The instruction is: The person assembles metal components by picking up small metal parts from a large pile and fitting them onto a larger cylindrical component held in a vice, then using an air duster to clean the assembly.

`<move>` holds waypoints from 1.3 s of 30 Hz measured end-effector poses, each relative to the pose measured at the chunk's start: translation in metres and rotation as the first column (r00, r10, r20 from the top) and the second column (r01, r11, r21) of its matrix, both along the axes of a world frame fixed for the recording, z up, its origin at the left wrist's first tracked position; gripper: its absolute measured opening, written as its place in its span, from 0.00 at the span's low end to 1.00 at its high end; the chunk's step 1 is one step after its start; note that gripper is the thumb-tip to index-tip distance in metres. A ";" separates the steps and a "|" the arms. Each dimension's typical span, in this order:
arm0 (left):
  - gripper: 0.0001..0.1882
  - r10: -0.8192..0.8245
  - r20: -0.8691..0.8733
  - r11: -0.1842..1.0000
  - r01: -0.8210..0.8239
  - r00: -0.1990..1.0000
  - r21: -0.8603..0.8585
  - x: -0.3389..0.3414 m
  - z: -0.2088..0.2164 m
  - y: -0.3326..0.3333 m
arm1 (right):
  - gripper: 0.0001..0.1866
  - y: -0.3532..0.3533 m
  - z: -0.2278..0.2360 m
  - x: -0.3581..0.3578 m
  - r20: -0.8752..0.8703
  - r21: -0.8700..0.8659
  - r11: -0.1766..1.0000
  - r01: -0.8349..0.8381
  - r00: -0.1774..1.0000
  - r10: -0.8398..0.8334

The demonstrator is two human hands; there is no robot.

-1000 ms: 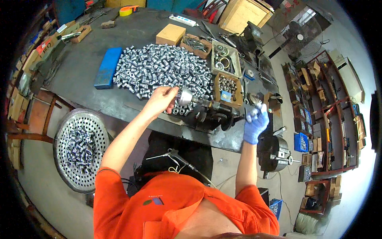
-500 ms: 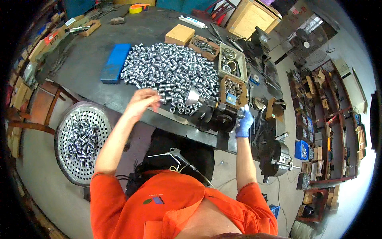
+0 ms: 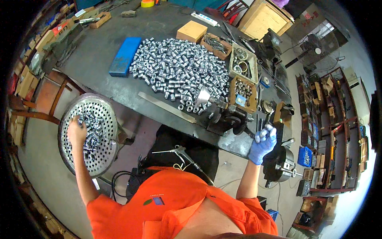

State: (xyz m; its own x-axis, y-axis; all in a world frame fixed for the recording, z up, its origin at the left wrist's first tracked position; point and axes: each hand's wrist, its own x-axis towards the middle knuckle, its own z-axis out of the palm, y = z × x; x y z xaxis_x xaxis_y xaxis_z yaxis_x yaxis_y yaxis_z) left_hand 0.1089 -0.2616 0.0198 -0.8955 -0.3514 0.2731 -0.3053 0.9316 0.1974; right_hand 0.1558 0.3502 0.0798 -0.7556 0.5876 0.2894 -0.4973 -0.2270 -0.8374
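My bare left hand (image 3: pixel 76 132) is over the round perforated metal seat (image 3: pixel 71 159), at the left edge of a small heap of silvery metal sleeves (image 3: pixel 94 137). Its fingers curl around one metal sleeve (image 3: pixel 82 122), partly hidden by them. In a blue glove with greyish fingertips, my right hand (image 3: pixel 262 144) is closed at the end of a lever on the small bench machine (image 3: pixel 229 120); the grip itself is mostly hidden. A silvery cone (image 3: pixel 203 96) on that machine's spindle points left, toward a large pile of similar sleeves (image 3: pixel 179 69) on the dark bench (image 3: pixel 99 85).
A blue case (image 3: pixel 125 57) borders the pile on the left. A flat metal strip (image 3: pixel 167 106) lies along the bench's front. Right of the pile stand boxes of small parts (image 3: pixel 243 92) and rings (image 3: pixel 243 63). An air blow gun (image 3: pixel 181 153) hangs before me.
My left hand has moved from the bench's front edge down and left to the perforated seat. My right hand has come lower and nearer with the lever. The view has shifted slightly.
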 end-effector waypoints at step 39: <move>0.12 -0.680 -0.461 -0.369 0.277 0.570 0.887 -0.122 0.050 0.296 | 0.12 0.009 -0.082 -0.012 0.178 -0.320 0.947 -0.030 0.980 0.091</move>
State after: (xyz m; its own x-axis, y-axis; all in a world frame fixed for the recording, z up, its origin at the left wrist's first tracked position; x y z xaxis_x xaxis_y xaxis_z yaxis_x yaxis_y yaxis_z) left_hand -0.0135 0.0347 0.0697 -0.8187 0.5663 0.0951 -0.0688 -0.2612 0.9628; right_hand 0.1443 0.3590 -0.0024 -0.8152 0.5767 -0.0531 -0.3148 -0.5182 -0.7952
